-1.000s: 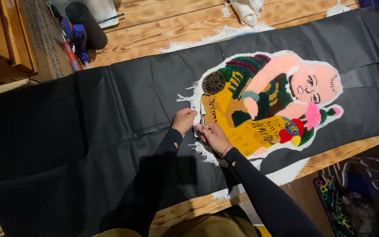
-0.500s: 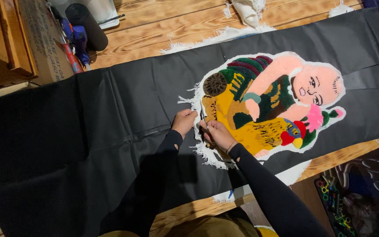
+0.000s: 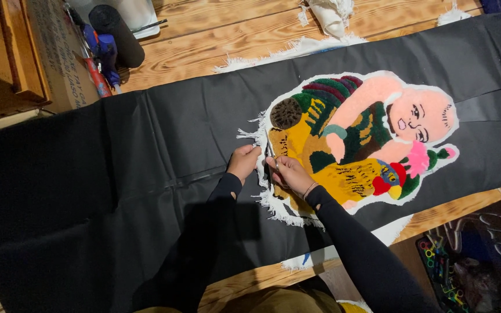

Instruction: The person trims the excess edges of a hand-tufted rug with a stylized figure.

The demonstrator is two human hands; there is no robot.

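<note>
A tufted rug [image 3: 355,133] shaped like a figure, in pink, yellow, green and dark red, lies on a long black cloth [image 3: 146,174]. A frayed white backing edge [image 3: 260,139] runs around it. My left hand [image 3: 243,162] pinches that white edge at the rug's left end. My right hand [image 3: 288,173] is closed on small scissors [image 3: 269,155], whose blades point up along the rug's left border, just right of my left hand. Both arms wear black sleeves.
The black cloth covers a wooden floor [image 3: 215,40]. A black roller [image 3: 117,32] and blue and red tools [image 3: 97,58] lie at top left by a cardboard box [image 3: 53,52]. White fabric scraps [image 3: 326,14] lie at top. Another dark patterned rug [image 3: 476,255] is at bottom right.
My right hand with the scissors has edged up and right along the rug's left border. The view has shifted slightly. My left hand stays on the white edge.
</note>
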